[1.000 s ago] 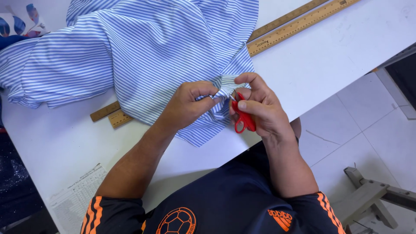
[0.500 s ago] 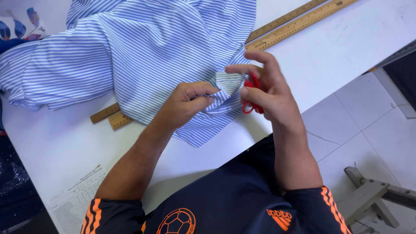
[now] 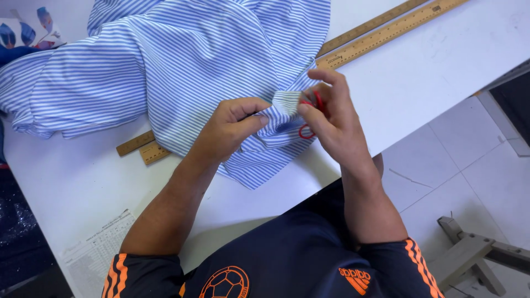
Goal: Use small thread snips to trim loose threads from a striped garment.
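White tabletop (image 3: 441, 83) above a pale tiled floor, seen from the head camera, carrying one blue-and-white striped cotton shirt (image 3: 182, 72) spread in loose folds across its middle. Left hand (image 3: 229, 129): fingers closed in a pinch on a small raised fold of the shirt, near its lower hem. Right hand (image 3: 331, 118): fingers curled around one pair of small red-handled snips (image 3: 309, 113), held touching the same fold; the blades are hidden, so whether a cut is under way cannot be told. Judged from this view, work on the fold appears in progress, with most of the shirt lying untouched. Two long wooden rulers (image 3: 386, 33) run side by side partly under the shirt; one printed paper sheet (image 3: 99, 251) lies at the near edge.
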